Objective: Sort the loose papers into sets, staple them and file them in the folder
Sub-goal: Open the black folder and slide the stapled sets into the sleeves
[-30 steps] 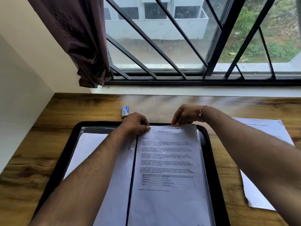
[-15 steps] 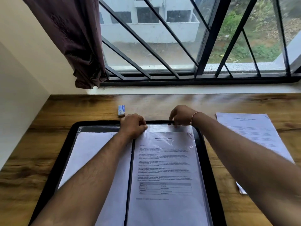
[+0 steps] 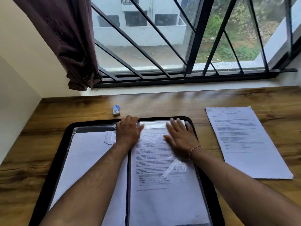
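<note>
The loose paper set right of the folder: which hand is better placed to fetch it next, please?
Probably the right. The right hand lies flat on the folder's right page, nearest the paper set; the left hand rests near its middle, farther off, and would cross over.

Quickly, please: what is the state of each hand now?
Left hand: fingers bent on clear plastic sleeve; grip cannot be told.
Right hand: open, pressing flat on that sleeve.

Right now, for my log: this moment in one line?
phase: filing; left hand: on sleeve top; right hand: flat on sleeve; folder: open; papers: on desk
</note>
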